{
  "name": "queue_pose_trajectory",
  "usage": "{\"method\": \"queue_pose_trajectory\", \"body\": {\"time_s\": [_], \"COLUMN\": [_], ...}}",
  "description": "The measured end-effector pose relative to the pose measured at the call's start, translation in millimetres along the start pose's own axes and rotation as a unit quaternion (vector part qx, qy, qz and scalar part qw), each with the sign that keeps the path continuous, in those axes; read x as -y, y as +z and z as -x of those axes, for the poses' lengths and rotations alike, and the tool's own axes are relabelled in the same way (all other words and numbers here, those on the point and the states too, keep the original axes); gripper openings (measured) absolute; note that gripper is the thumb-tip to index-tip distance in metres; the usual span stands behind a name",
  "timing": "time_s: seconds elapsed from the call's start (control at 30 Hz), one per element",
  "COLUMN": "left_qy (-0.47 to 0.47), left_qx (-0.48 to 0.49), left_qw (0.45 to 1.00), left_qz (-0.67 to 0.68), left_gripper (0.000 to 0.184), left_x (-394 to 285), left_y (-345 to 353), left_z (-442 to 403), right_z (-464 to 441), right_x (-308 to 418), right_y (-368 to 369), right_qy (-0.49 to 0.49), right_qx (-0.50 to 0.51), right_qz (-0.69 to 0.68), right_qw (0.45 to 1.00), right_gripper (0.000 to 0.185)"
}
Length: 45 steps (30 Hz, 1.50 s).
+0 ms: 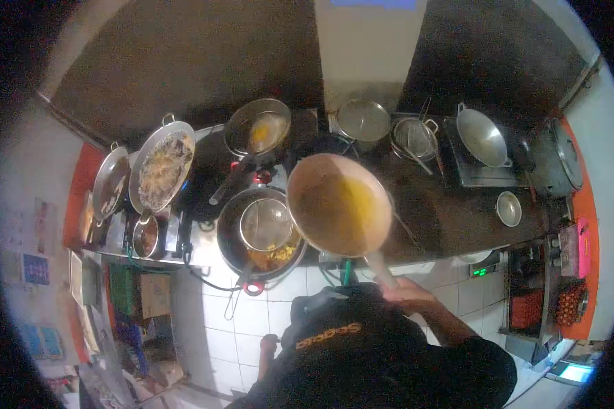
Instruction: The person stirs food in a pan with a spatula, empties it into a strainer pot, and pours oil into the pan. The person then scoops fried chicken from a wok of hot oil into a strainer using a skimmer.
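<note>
My right hand point(406, 295) is closed round the pale handle of a frying pan point(314, 218), raised over the counter's front edge. A yellow layer point(355, 204) spreads over part of the pan's inside. Low beside my body, my left hand point(269, 346) has its fingers curled in; anything inside them is hidden. Left of the frying pan sits a dark wok point(226, 211) with yellow and orange-brown food point(276, 258) in it. A round wire strainer point(266, 225) lies across that wok, its handle pointing towards me.
On the left stand a large pan of frying food point(162, 170), a smaller pan point(111, 184) and a small pot point(145, 237). Behind is a strainer over a pan point(257, 129). At right are an empty wok point(481, 136), a metal bowl point(508, 208) and a big pot point(556, 163).
</note>
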<state>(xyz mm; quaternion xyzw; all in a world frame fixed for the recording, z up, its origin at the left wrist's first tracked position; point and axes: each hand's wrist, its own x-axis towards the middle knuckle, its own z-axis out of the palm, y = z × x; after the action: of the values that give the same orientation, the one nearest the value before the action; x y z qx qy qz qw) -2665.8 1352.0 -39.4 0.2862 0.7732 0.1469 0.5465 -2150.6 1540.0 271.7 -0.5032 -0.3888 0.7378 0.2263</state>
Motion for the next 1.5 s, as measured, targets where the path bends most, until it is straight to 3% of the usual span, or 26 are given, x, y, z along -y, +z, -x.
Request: {"method": "queue_pose_trajectory", "body": {"time_s": [0.07, 0.1, 0.13, 0.2, 0.3, 0.37, 0.47, 0.53, 0.63, 0.73, 0.8, 0.9, 1.0, 1.13, 1.2, 1.23, 1.27, 1.33, 1.37, 1.47, 1.5], "left_qy": [0.257, 0.252, 0.250, 0.135, 0.139, 0.147, 0.148, 0.145, 0.143, 0.135, 0.137, 0.260, 0.221, 0.253, 0.296, 0.179, 0.174, 0.307, 0.324, 0.111, 0.135], "left_qx": [-0.041, 0.013, 0.017, 0.084, 0.059, 0.048, 0.041, 0.040, 0.032, 0.019, 0.015, 0.132, 0.004, -0.037, -0.039, -0.060, -0.069, -0.021, -0.043, -0.127, -0.128], "left_qw": [0.964, 0.879, 0.879, 0.842, 0.898, 0.919, 0.933, 0.940, 0.951, 0.962, 0.965, 0.932, 0.912, 0.927, 0.859, 0.954, 0.955, 0.845, 0.852, 0.949, 0.951], "left_qz": [-0.045, -0.405, -0.406, -0.515, -0.412, -0.363, -0.325, -0.307, -0.274, -0.238, -0.221, -0.213, -0.346, -0.275, -0.416, -0.234, -0.229, -0.437, -0.409, -0.267, -0.245], "left_gripper": [0.013, 0.012, 0.012, 0.010, 0.014, 0.018, 0.023, 0.026, 0.031, 0.037, 0.040, 0.045, 0.010, 0.015, 0.014, 0.016, 0.016, 0.019, 0.019, 0.020, 0.019], "left_x": [22.8, 0.6, -17.0, -40.7, -42.2, -38.9, -40.2, -40.9, -43.7, -53.8, -60.2, 10.2, -19.7, -40.9, -26.4, -29.6, -26.0, -13.1, 11.9, -22.6, -16.4], "left_y": [11.3, -0.8, 2.2, 10.1, 11.7, 14.1, 15.9, 17.9, 21.5, 25.1, 25.5, 14.4, 20.8, 3.7, -0.1, 1.5, 2.6, -13.3, -13.8, -5.1, -4.7], "left_z": [-13.1, -1.3, 6.2, 19.4, 27.3, 28.5, 25.8, 24.3, 22.5, 25.3, 27.0, -40.7, -9.4, 14.0, 12.5, 27.3, 33.2, 40.6, 34.8, 97.9, 109.3], "right_z": [24.2, 37.1, 45.4, 54.3, 77.3, 83.6, 99.2, 108.0, 116.9, 116.6, 107.3, 84.0, 41.1, -42.4, -91.5, -110.3, -129.1, -164.3, -178.8, -216.1, -224.0], "right_x": [18.1, 32.8, 38.4, 38.4, 79.1, 80.4, 104.9, 121.1, 129.3, 117.9, 93.2, 75.9, 36.6, 0.6, -17.3, -15.1, -10.4, -0.6, 4.8, 3.1, 6.1], "right_y": [-2.2, -3.4, -6.2, -6.6, 0.1, -6.0, -3.2, 0.6, 3.7, 3.0, -1.8, -1.7, -13.3, -18.8, -18.3, -13.6, -7.0, 6.3, 11.7, 17.7, 20.9], "right_qy": [0.007, 0.064, 0.122, 0.126, 0.180, 0.186, 0.233, 0.254, 0.206, 0.232, 0.154, 0.085, 0.054, -0.019, -0.090, -0.082, -0.072, -0.083, -0.084, -0.127, -0.129], "right_qx": [-0.013, 0.011, 0.033, 0.009, 0.001, 0.012, -0.023, -0.049, -0.049, -0.120, -0.182, -0.217, -0.228, -0.238, -0.203, -0.186, -0.170, -0.164, -0.147, -0.083, -0.088], "right_qz": [0.020, -0.040, -0.099, -0.084, -0.167, -0.078, -0.086, -0.069, 0.057, 0.000, 0.040, 0.074, 0.004, 0.047, -0.020, -0.070, -0.121, -0.138, -0.151, -0.180, -0.185], "right_qw": [1.000, 0.997, 0.987, 0.988, 0.969, 0.979, 0.968, 0.964, 0.976, 0.965, 0.970, 0.970, 0.972, 0.970, 0.975, 0.977, 0.975, 0.973, 0.974, 0.972, 0.970], "right_gripper": [0.019, 0.020, 0.021, 0.015, 0.009, 0.025, 0.033, 0.031, 0.029, 0.024, 0.015, 0.012, 0.020, 0.022, 0.017, 0.016, 0.015, 0.014, 0.014, 0.015, 0.015]}}
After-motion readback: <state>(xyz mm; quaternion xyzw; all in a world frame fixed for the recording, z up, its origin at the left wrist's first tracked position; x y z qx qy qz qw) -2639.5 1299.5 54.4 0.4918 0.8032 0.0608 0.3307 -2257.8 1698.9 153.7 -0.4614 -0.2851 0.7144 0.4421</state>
